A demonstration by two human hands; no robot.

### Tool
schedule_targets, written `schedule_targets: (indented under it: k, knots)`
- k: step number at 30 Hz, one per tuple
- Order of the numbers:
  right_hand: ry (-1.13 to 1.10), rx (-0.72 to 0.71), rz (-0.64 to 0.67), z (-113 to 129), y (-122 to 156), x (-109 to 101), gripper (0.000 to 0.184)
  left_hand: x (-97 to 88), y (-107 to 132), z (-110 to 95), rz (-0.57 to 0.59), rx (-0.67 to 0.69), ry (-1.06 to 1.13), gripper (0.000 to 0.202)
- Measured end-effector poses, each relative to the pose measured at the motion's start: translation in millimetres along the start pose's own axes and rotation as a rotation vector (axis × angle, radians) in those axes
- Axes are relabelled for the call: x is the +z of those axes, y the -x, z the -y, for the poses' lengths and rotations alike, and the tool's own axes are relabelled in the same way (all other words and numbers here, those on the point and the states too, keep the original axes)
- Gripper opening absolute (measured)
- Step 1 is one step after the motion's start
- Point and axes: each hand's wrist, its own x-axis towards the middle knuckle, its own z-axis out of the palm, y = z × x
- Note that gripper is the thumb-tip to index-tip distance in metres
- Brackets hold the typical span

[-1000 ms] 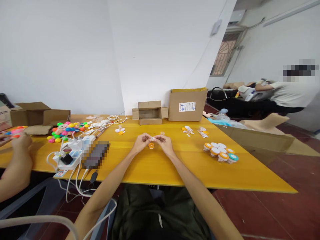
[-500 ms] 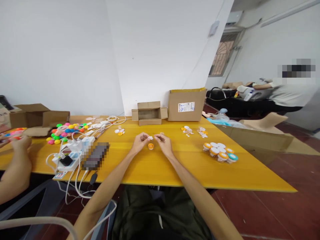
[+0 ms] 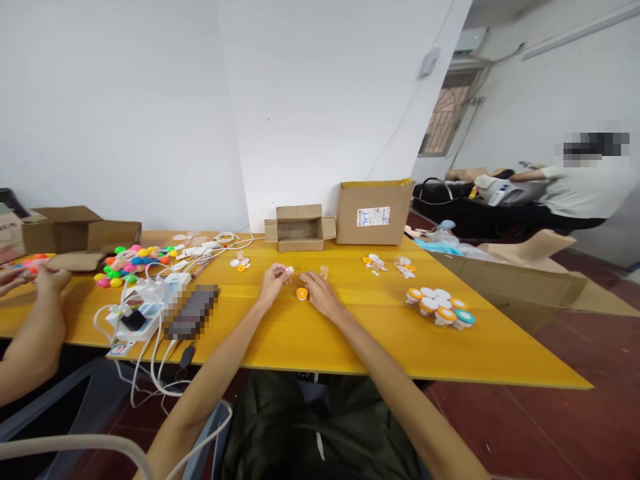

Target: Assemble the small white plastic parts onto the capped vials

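The held white piece [image 3: 290,270] is too small to identify; a co-worker's arm [image 3: 37,333] is cropped.

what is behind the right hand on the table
Just beyond the right hand, a small clear piece sits on the yellow table; farther back is an open cardboard box. Whatever table surface the hand itself covers can't be seen.
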Motion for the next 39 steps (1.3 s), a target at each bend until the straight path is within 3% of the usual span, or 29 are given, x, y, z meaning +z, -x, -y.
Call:
schedule_targets:
  k: [9, 17, 27, 39]
  knots:
    - [0.079, 0.038, 0.069, -0.9, -8.9, 6.8, 0.033, -0.2, -0.9, 3.9, 0.031, -0.030, -0.030, 0.034]
    - [0.041, 0.158, -0.033, -5.9, -5.8, 6.6, 0.029, 0.3, 0.3, 2.6, 0.038, -0.009, -0.066, 0.026]
    - [-0.204, 0.160, -0.261, -1.9, -2.6, -5.4, 0.023, -0.4, -1.4, 10.5, 0.055, -0.017, -0.089, 0.020]
    - [-0.303, 0.069, -0.275, 2.4, -3.5, -9.2, 0.030, 0.1, -1.9, 10.1, 0.085, -0.007, -0.097, 0.017]
